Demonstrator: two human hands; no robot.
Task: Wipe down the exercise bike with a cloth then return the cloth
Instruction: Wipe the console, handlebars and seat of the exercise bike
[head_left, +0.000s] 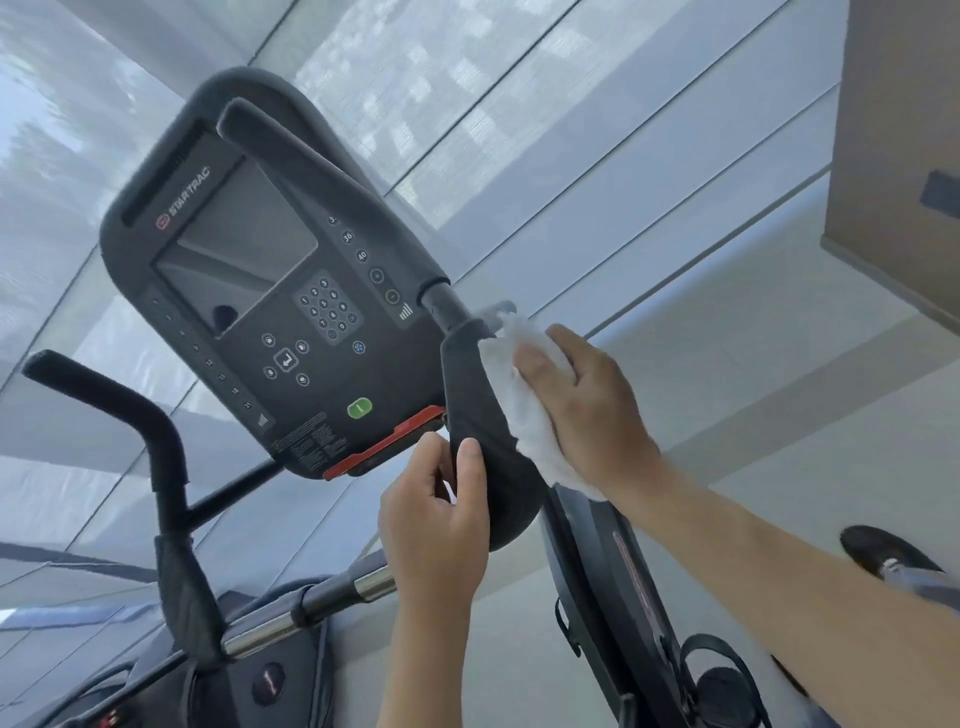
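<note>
- Head view: the cloth lies against the far side of the bike's right grip, just beside the console.
- Our right hand presses the cloth flat, fingers fairly straight over it; our left hand pinches the grip's lower end, thumb on its near face.
- We should keep the left hand as a brace and draw the cloth along the grip's whole length, wrapping it round so the hidden side is wiped too (it probably collects the most sweat).
- We judge the console, left handlebar and lower frame may need wiping yet; returning the cloth comes last.
</note>
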